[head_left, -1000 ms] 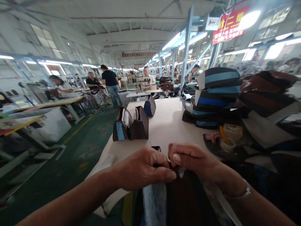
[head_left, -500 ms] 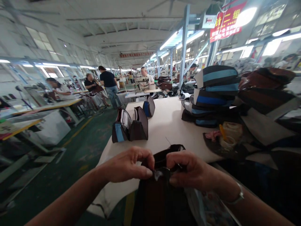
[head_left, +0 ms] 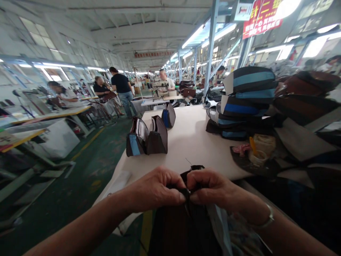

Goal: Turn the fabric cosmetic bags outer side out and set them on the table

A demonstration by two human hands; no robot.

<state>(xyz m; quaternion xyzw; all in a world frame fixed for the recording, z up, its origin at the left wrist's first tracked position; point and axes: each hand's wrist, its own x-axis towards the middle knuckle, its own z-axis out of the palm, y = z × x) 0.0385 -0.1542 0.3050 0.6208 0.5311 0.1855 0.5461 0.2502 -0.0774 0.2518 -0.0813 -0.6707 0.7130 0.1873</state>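
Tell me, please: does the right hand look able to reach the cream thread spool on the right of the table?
Probably yes. The right hand is pinching the dark bag, so it would need to let go first. After that, nothing tall seems to stand between it and the cream thread spool across the white table.

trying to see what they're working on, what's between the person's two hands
In the head view, the left hand and right hand nearly meet, and their fingers pinch the black top edge of a dark bag between them.

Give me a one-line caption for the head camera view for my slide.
Left hand and right hand pinch a dark fabric bag at a white worktable in a sewing workshop.
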